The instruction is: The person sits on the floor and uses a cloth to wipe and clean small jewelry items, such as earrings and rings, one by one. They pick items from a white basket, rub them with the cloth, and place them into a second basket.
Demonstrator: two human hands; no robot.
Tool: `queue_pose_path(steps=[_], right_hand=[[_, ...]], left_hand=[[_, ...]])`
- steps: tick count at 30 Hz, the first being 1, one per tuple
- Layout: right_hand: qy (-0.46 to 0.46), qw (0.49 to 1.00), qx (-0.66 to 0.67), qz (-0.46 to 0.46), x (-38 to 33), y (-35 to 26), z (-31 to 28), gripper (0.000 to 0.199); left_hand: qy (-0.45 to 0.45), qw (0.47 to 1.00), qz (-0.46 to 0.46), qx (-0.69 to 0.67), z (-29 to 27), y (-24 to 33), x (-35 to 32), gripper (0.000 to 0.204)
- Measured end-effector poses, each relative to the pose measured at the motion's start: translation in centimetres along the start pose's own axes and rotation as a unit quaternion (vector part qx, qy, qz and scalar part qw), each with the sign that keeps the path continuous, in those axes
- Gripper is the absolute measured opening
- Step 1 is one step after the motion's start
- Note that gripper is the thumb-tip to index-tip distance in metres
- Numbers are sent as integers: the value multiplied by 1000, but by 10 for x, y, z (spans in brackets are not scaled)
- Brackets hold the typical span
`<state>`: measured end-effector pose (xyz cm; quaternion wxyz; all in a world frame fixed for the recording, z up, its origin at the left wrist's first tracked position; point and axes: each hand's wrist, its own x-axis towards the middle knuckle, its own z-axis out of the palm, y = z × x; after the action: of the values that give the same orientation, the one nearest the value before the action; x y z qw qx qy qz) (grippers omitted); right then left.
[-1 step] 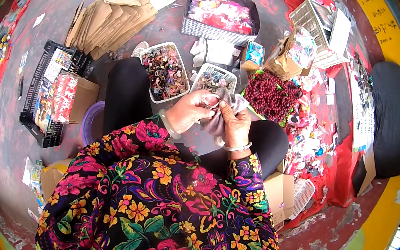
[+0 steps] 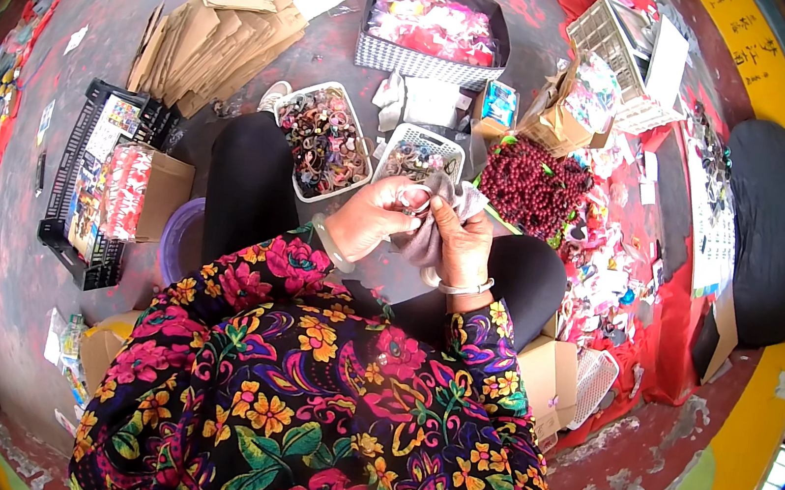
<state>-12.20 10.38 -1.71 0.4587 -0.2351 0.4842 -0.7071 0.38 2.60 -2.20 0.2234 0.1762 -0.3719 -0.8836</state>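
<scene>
Both of my hands meet in front of my lap, around a soft greyish-mauve cloth piece (image 2: 424,247). My right hand (image 2: 464,252) is closed on it, with the thumb pressed against the fabric; folds of it stand up above the fingers and hang below. My left hand (image 2: 366,220) is closed in a pinch at the cloth's left edge, where small detail is hard to make out. Just beyond the hands stands a small white basket (image 2: 464,163) with assorted hair ties inside. Left of it is a larger white basket (image 2: 298,195) full of many-coloured hair ties.
A patterned fabric bin (image 2: 426,63) of pink packets stands ahead. Dark red beads (image 2: 534,186) lie in a heap to the right, beside scattered small goods. Flattened cardboard (image 2: 225,49), a black crate (image 2: 51,240) and a purple basin (image 2: 177,241) are on the left.
</scene>
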Motion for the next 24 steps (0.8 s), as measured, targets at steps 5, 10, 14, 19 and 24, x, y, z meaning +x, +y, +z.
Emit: queue_pose_path(steps=[5, 10, 14, 19, 24], right_hand=[[48, 995, 73, 47, 1, -3, 0, 10], [75, 979, 163, 100, 6, 2, -7, 15], [51, 981, 152, 105, 2, -7, 1, 16], [19, 991, 90, 98, -1, 0, 1, 17], [64, 994, 63, 55, -1, 8, 0, 16]], left_hand=[[-14, 1000, 5, 9, -1, -5, 2, 26], [-15, 998, 1, -69, -1, -2, 3, 28], [-1, 996, -18, -82, -8, 3, 4, 26], [4, 1000, -16, -26, -4, -5, 1, 31], [-47, 999, -7, 17, -3, -12, 1, 33]])
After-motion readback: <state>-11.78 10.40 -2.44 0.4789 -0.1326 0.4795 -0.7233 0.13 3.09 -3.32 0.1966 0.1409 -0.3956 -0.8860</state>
